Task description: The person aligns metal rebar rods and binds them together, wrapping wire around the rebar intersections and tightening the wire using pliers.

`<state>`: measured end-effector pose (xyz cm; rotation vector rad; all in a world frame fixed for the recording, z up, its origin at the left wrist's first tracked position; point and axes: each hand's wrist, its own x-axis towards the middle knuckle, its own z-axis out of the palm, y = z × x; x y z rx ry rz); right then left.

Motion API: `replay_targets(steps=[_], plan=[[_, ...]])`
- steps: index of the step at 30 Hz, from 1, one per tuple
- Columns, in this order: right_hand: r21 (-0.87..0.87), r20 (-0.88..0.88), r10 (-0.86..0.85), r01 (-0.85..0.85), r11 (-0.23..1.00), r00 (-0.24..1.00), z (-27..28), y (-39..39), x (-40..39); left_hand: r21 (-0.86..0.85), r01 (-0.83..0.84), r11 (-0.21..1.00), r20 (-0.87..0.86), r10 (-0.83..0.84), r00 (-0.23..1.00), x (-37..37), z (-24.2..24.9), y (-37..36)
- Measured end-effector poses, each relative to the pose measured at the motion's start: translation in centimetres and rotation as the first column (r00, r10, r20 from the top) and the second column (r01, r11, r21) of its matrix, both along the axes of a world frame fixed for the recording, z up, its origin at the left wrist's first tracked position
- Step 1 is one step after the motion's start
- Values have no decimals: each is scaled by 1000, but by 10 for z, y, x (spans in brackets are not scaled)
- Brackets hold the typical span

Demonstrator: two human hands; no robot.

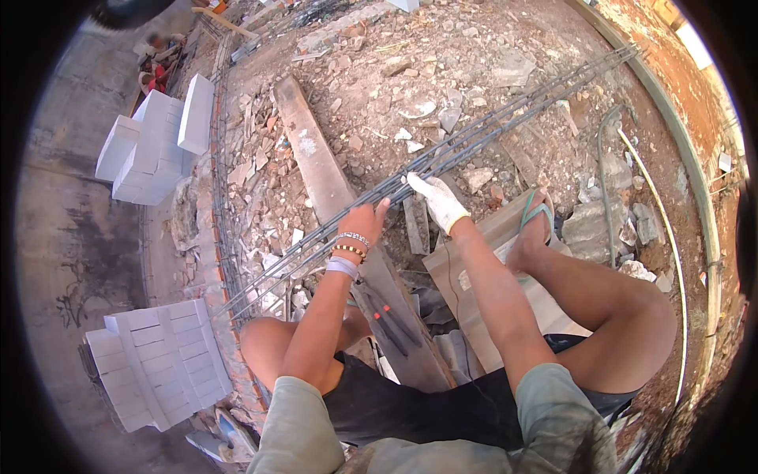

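Long ribbed steel rebars [505, 118] run diagonally across in front of me, tied as a narrow bundle. My left hand [365, 223], bare with bracelets at the wrist, is closed round the lower bars with the thumb pointing up. Just to its right, my right hand [437, 203] wears a white work glove and grips the same bars. Some of its fingers are hidden under the glove's back. Beneath the rebars lies a long wooden plank [316, 166]. A dark pair of pincers [384, 317] with red marks on the handles rests on the plank between my legs.
Broken rubble [379, 87] covers the ground. White blocks [162, 142] are stacked at the left, with another stack [162, 355] nearer me. A wide board [458, 268] lies under my right foot. A pale pipe [659, 197] curves along the right. Other people sit at far left.
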<state>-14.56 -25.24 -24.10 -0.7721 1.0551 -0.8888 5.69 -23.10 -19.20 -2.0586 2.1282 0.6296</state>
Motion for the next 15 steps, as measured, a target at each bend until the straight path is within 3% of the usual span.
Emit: replay_targets(steps=[3, 6, 12, 15], plan=[[-8, -60, -63, 63, 998, 996, -16, -3, 2, -124, 13, 992, 75, -4, 997, -32, 40, -5], [-5, -142, -131, 131, 991, 981, -59, -12, 7, -528, -39, 848, -215, -90, 972, -43, 38, -13], [-8, -56, -12, 11, 1000, 998, -16, -7, 1, -505, -214, 836, -502, -83, 861, -49, -9, -35], [-3, -92, -53, 53, 999, 994, -23, -9, 5, -353, -369, 860, -594, 99, 798, -53, -14, -40]])
